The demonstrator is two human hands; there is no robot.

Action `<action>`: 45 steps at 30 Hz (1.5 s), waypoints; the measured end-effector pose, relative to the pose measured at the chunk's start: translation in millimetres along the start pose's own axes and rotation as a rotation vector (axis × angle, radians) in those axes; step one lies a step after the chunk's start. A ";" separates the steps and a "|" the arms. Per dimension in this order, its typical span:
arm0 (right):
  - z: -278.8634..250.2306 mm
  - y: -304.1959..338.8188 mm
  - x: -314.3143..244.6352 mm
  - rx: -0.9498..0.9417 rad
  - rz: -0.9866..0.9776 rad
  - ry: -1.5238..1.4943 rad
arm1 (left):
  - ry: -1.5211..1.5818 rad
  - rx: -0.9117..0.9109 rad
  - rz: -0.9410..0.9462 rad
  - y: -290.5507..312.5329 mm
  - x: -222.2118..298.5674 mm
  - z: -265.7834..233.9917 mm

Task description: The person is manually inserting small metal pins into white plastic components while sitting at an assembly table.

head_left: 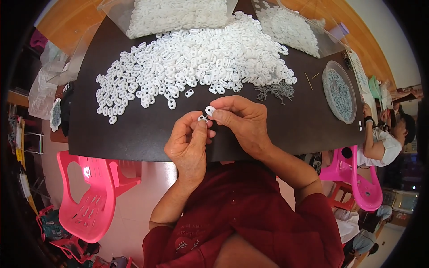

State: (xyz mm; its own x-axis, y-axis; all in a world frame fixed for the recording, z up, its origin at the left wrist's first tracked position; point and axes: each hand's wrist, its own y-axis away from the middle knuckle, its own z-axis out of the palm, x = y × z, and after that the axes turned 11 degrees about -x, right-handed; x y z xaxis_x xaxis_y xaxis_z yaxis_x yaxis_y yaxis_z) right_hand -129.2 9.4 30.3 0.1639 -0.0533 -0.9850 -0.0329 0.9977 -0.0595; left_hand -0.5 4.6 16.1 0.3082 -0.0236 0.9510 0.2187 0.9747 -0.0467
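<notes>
Over the near edge of the dark table, my two hands meet, each pinching a small white plastic part. My right hand (pixel 243 120) grips an oval white piece with holes (pixel 210 110) between thumb and forefinger. Just below and left of it, my left hand (pixel 190 138) pinches another white piece (pixel 202 118), mostly covered by the fingers. Whether the two pieces touch is too small to tell. Beyond my hands spreads a big heap of similar white oval pieces (pixel 187 58). A single piece (pixel 189 93) lies apart at its near side.
Small grey screws (pixel 277 91) lie loose right of the heap; more fill a round clear tub (pixel 328 76). Clear bins of white parts (pixel 174 18) stand at the back. Pink chairs (pixel 96 201) flank the table (pixel 143 138). Another person (pixel 384 143) sits at the right.
</notes>
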 end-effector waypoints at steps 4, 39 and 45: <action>1.0 0.1 2.2 -0.002 0.002 -0.028 | 0.002 0.006 -0.010 0.0 2.5 0.5; -0.9 -6.2 1.5 0.049 0.110 -0.024 | 0.010 0.019 -0.030 -0.3 -0.3 -3.7; -5.0 -8.9 -3.7 0.036 0.188 -0.003 | 0.027 0.024 -0.024 0.0 1.3 -3.5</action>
State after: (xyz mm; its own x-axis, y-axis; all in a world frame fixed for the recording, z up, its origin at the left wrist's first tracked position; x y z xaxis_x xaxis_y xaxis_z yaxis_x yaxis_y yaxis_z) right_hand -134.4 0.5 33.7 0.1610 0.1347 -0.9777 -0.0282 0.9909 0.1319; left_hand 3.2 3.8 16.3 0.3279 -0.0526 0.9433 0.2041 0.9788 -0.0164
